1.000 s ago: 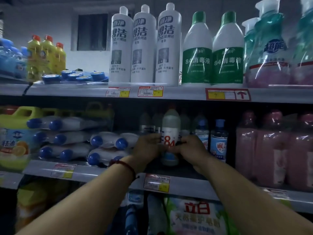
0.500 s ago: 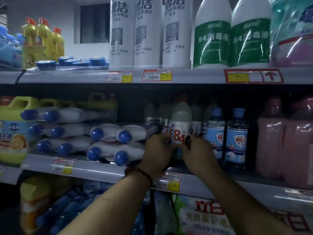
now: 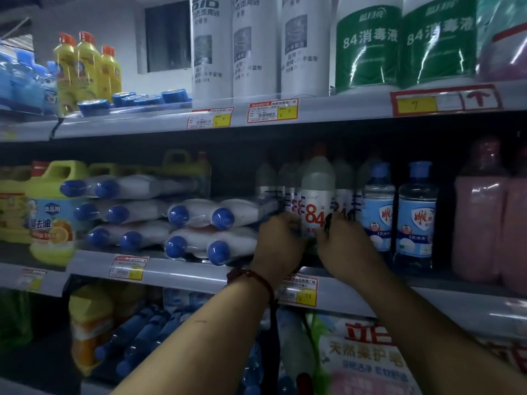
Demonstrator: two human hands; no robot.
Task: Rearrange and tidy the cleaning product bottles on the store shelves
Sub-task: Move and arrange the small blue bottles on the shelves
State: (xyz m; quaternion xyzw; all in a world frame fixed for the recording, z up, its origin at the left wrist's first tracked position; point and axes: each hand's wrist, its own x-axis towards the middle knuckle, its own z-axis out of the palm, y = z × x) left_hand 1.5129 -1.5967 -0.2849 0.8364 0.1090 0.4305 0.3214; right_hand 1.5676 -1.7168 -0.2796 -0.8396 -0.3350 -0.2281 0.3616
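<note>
A white "84" bottle (image 3: pixel 317 195) with a grey shoulder stands at the front of the middle shelf (image 3: pixel 199 275), ahead of several like bottles (image 3: pixel 288 183). My left hand (image 3: pixel 281 240) grips its left side and my right hand (image 3: pixel 340 240) grips its right side, both low on the label. The bottle's base is hidden behind my hands.
Blue-capped white bottles (image 3: pixel 199 232) lie stacked on their sides left of my hands. Two clear blue-capped bottles (image 3: pixel 399 212) stand to the right, then pink bottles (image 3: pixel 482 218). Tall white bottles (image 3: pixel 251 47) and green "84" bottles (image 3: pixel 405 44) fill the upper shelf.
The view has moved closer to the shelf. Both hands stay on the "84" bottle, which now stands slightly forward of its row.
</note>
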